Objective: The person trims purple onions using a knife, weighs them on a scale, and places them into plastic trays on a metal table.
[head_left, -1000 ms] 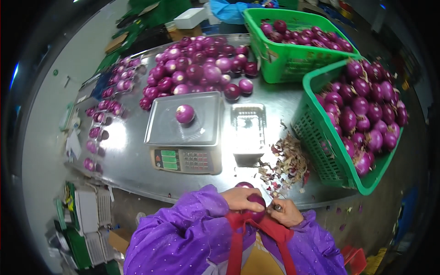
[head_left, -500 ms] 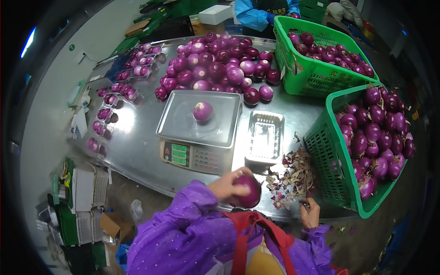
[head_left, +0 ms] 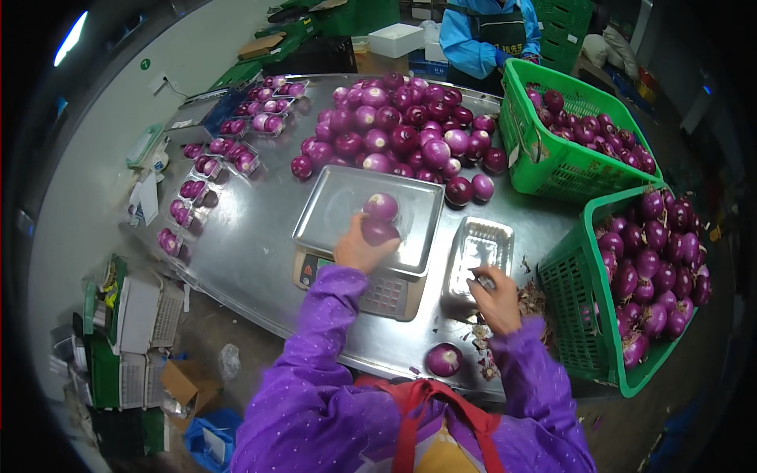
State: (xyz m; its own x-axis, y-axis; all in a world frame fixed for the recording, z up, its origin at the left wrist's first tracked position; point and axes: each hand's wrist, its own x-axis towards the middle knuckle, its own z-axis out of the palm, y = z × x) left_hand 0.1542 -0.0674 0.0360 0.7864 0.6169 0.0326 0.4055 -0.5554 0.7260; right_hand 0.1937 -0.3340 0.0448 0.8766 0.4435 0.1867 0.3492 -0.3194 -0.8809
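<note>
My left hand (head_left: 364, 247) is over the steel pan of a digital scale (head_left: 323, 206), its fingers wrapped round a purple onion (head_left: 379, 231). Right beside that one, another onion (head_left: 382, 206) with a pale peeled top rests on the pan. My right hand (head_left: 497, 302) hovers by the near right part of a clear plastic tray (head_left: 482, 236), thumb and fingers pinched together. Something small and dark shows at its fingertips; I cannot make out what it is. A larger dark purple onion (head_left: 444, 359) lies near the front edge of the steel table (head_left: 260, 260).
Many loose onions (head_left: 410, 130) are heaped at the back. Packed onion trays (head_left: 189, 189) line the left side. Two green crates of onions (head_left: 552, 169) (head_left: 579, 315) stand at right, with dry skins (head_left: 532, 303) beside the nearer. A co-worker in blue sleeves (head_left: 465, 39) stands beyond.
My left hand has moved from the front edge up to the scale, now with an onion there. My right hand has risen from the skins to the tray. The view has shifted slightly.
</note>
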